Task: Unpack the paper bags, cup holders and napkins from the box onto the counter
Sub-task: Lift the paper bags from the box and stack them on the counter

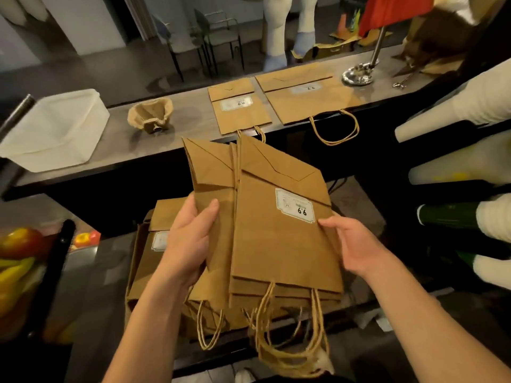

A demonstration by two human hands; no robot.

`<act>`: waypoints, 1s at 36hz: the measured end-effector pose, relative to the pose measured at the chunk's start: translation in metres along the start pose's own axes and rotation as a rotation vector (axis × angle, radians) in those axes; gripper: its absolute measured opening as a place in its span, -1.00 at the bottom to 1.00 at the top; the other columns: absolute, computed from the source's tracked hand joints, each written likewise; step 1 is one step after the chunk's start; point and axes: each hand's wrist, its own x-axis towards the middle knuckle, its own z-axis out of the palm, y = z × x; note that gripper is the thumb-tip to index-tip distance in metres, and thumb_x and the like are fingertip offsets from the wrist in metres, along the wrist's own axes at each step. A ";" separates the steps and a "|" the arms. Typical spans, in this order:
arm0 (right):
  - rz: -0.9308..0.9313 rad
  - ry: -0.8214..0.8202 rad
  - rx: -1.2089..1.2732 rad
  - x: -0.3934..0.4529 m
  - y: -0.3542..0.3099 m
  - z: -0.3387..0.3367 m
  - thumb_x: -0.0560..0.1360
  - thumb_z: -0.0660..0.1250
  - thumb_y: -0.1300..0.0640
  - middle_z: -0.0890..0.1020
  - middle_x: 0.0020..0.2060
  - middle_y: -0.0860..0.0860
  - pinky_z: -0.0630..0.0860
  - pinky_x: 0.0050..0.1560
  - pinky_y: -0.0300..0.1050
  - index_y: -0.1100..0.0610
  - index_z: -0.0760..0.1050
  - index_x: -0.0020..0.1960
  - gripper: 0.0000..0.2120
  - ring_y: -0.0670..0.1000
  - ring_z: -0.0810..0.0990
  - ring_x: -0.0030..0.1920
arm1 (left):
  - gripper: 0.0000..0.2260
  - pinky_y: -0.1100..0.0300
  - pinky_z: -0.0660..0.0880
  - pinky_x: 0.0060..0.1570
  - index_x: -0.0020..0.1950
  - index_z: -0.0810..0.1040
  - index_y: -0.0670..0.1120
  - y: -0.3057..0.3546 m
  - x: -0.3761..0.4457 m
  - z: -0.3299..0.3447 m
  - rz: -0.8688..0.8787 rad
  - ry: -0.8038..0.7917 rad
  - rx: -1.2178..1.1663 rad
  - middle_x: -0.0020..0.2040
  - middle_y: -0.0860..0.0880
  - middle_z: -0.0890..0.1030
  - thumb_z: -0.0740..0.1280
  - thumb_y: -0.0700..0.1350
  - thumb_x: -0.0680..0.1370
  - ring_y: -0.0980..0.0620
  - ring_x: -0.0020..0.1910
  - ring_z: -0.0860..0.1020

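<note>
I hold a stack of flat brown paper bags (276, 239) with twine handles and a white "9.9" label above the cardboard box (138, 261). My left hand (190, 239) grips the stack's left edge, thumb on top. My right hand (351, 244) holds the right edge, fingers under it and thumb on top. More flat bags lie in the box below. On the counter (110, 145) beyond lie a small flat bag (243, 111) and a larger flat bag (309, 100), handles hanging over the near edge. A brown pulp cup holder (150, 114) sits left of them.
A white plastic tub (55, 131) stands at the counter's left end. A chrome stand base (358, 74) and crumpled brown paper (431, 51) sit at the far right. White cup stacks (453, 106) jut in from the right. Colourful peppers (19, 255) lie at lower left.
</note>
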 end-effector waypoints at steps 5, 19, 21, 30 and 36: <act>-0.056 -0.060 0.029 0.002 -0.012 0.018 0.61 0.29 0.19 0.72 0.16 0.05 0.68 -0.04 -0.03 0.00 0.52 0.34 -0.68 0.06 0.72 0.12 | -0.46 0.27 0.56 -0.02 0.43 0.41 0.04 0.022 0.001 0.013 0.081 -0.060 0.109 0.18 0.10 0.61 0.11 0.26 0.54 0.14 0.11 0.61; 0.026 -0.290 0.172 -0.009 -0.022 0.037 0.48 0.45 0.14 0.65 0.26 0.21 0.71 -0.09 -0.03 0.15 0.41 0.46 -0.44 0.16 0.71 0.11 | -0.80 0.17 0.42 0.04 0.24 0.46 -0.17 0.079 0.065 0.028 0.050 -0.219 0.408 -0.06 -0.08 0.51 0.17 -0.10 0.71 -0.13 0.21 0.54; 0.034 -0.342 0.220 -0.011 -0.025 0.039 0.49 0.42 0.14 0.64 0.24 0.25 0.71 -0.03 0.01 0.18 0.39 0.48 -0.42 0.17 0.72 0.07 | -0.59 0.11 0.52 0.12 0.39 0.35 0.03 0.095 0.053 0.029 0.019 -0.289 0.291 -0.01 -0.01 0.65 0.30 0.14 0.59 -0.04 0.18 0.63; -0.021 -0.272 0.023 -0.024 -0.056 0.071 0.54 0.42 0.03 0.71 0.04 0.20 0.64 -0.31 -0.16 0.23 0.42 0.44 -0.46 0.06 0.75 -0.15 | 0.23 0.44 0.49 -0.02 0.65 -0.01 -0.07 0.129 0.105 0.010 0.218 -0.136 -0.014 0.46 -0.03 0.33 0.50 0.37 0.17 -0.09 0.36 0.45; -0.207 0.010 -0.065 -0.021 -0.095 0.089 0.59 0.34 0.20 0.76 -0.05 0.11 0.68 -0.22 -0.04 0.17 0.57 0.24 -0.77 0.10 0.76 -0.09 | -0.73 0.47 0.45 -0.30 0.35 0.44 -0.12 0.137 0.141 -0.009 0.226 -0.015 -0.079 -0.05 0.05 0.53 0.21 -0.13 0.65 0.25 -0.17 0.55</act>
